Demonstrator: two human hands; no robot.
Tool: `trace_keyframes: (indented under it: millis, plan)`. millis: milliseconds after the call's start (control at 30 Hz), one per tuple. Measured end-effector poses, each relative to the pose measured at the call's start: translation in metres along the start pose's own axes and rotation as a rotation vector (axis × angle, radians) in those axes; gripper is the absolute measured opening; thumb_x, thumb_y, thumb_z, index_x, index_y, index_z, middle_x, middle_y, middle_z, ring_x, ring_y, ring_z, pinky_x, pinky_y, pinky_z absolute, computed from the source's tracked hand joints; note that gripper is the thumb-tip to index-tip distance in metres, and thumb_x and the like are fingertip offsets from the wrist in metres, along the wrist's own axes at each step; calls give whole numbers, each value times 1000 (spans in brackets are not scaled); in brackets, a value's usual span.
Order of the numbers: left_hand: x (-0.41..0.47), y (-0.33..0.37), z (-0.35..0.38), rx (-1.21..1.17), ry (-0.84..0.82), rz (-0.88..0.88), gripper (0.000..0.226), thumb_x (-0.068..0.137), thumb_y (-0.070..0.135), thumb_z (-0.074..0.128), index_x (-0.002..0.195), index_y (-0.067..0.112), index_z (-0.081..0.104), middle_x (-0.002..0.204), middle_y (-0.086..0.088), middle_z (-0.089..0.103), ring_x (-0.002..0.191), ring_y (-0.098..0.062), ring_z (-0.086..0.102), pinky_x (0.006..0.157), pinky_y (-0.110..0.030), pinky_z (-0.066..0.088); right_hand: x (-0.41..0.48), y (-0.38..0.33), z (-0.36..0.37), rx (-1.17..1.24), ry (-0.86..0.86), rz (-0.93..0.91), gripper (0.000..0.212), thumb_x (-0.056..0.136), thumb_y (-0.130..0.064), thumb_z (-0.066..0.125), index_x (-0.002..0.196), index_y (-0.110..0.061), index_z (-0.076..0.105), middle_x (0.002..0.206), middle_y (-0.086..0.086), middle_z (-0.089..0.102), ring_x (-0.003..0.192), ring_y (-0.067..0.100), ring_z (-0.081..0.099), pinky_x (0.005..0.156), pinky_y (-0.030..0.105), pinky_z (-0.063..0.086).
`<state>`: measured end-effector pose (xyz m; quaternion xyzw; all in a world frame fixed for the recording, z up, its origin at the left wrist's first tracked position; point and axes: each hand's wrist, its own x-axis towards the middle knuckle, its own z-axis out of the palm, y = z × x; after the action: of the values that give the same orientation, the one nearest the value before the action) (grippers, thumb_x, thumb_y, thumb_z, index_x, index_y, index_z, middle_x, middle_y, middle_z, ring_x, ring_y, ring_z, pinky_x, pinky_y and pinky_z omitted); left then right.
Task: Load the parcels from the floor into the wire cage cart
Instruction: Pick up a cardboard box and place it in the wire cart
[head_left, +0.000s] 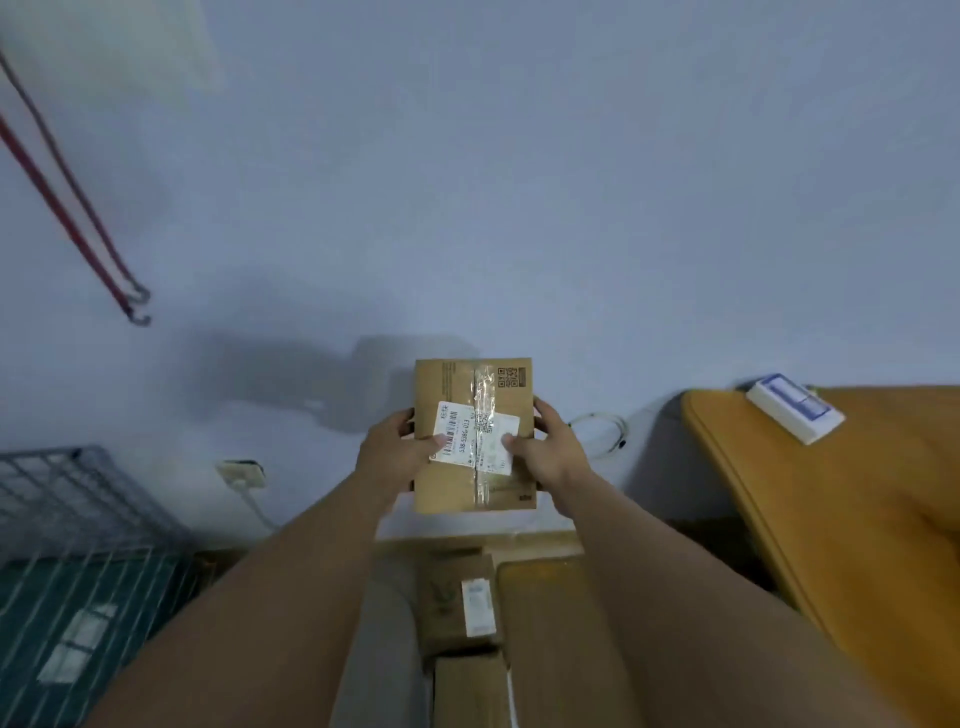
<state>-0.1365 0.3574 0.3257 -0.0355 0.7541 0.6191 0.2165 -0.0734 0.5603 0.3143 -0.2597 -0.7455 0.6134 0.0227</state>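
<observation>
A small brown cardboard parcel (475, 434) with clear tape and a white shipping label is held up in front of me at chest height. My left hand (395, 449) grips its left edge, thumb on the label. My right hand (553, 441) grips the right edge, thumb also on the label. The wire cage cart (78, 514) stands at the lower left, with dark parcels bearing white labels inside it. Below my arms, more brown parcels (460, 603) lie on the floor.
A wooden table (841, 519) with a white and blue box (795, 408) fills the right side. A wall socket (241, 473) with a white cable sits low on the pale wall. Red hooked straps (78, 218) hang at the upper left.
</observation>
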Motion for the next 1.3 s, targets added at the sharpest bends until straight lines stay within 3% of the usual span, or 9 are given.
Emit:
trace_keyframes:
  millis: [100,200,433,600,800,900,1000,1167,1300]
  plan:
    - [-43,104,-18,-34,-19,137,34,89,7,76,119,23,71,111,6,75,93,-16,72,64,-34,59,-27,-100,-24,35,36,-138,69,89,-15,72,148,-41,47,132,-7,64,114,24,67,99,51,56]
    - [-92,196,-33,-38,2,283,29,89,8,75,106,31,72,103,13,78,94,-14,74,69,-38,61,-58,-194,-50,49,57,-271,72,86,-20,72,149,-42,45,134,-8,63,115,24,66,98,52,56]
    - [-181,351,-73,-167,97,548,32,90,6,75,98,36,66,105,16,74,87,-6,72,73,-42,62,-125,-384,-88,25,32,-560,71,88,-14,71,149,-39,45,137,-5,61,117,26,65,95,52,58]
    - [-228,422,-128,-218,188,626,41,91,6,75,124,27,64,114,11,73,90,-5,70,73,-40,61,-162,-480,-71,30,-41,-685,70,90,-12,72,148,-39,43,139,-6,60,117,26,65,94,50,58]
    - [-279,443,-223,-213,315,710,50,89,2,76,135,18,63,105,11,72,94,-8,70,73,-37,60,-209,-540,7,71,-144,-764,70,92,-10,70,150,-38,43,137,-6,61,114,25,66,78,39,61]
    - [-304,436,-285,-177,385,722,54,89,4,76,139,18,60,112,7,71,87,-3,68,71,-35,59,-236,-553,68,104,-182,-789,69,92,-9,69,149,-38,43,137,-4,60,114,25,66,76,37,60]
    - [-329,420,-356,-137,433,705,54,91,6,75,140,21,59,120,6,71,91,-7,67,78,-44,59,-263,-560,138,138,-241,-787,69,92,-7,68,148,-38,42,137,-4,61,114,23,66,68,32,57]
    - [-371,381,-470,-121,548,674,54,91,6,75,140,22,59,114,9,70,92,-8,66,68,-38,57,-307,-568,261,176,-342,-800,69,90,-7,70,147,-38,45,135,-5,63,113,24,68,88,47,61]
    - [-403,342,-556,-104,657,632,53,92,7,74,140,22,58,114,10,69,94,-7,65,81,-46,58,-343,-571,360,176,-467,-772,67,92,-7,68,146,-39,44,135,-5,63,110,23,68,69,38,61]
